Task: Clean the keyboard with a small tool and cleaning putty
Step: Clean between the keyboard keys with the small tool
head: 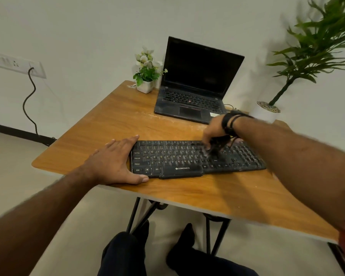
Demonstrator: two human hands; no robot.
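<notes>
The fingers (pixel 207 145) of the right hand (pixel 214 129) curled downward onto the right-middle key rows of the flat black plastic keyboard (pixel 195 159), pinching something dark and smeared by motion (pixel 215 151). It was too blurred to say whether this was the small tool or the putty, but the fingers were clearly closed around it rather than spread. A set of black bands (pixel 230 124) circled that wrist.

At the keyboard's left end, the left hand (pixel 118 162) lay flat with straight fingers along the far-left corner and the thumb against the near-left edge, bracing the board rather than gripping it.

The keyboard rested near the front edge of the tan wood-grain table (pixel 108 120), its keys dusty. Beyond the keyboard stood an open black laptop (pixel 197 82) with a dark screen; to the left of the laptop sat a small white pot of artificial flowers (pixel 145 76).

The step in hand appeared to be working the dirt out from between the keys on the right half. The next move would likely call for short, light strokes along each row, shifting leftward across the keyboard, while the bracing hand kept the board from sliding.
</notes>
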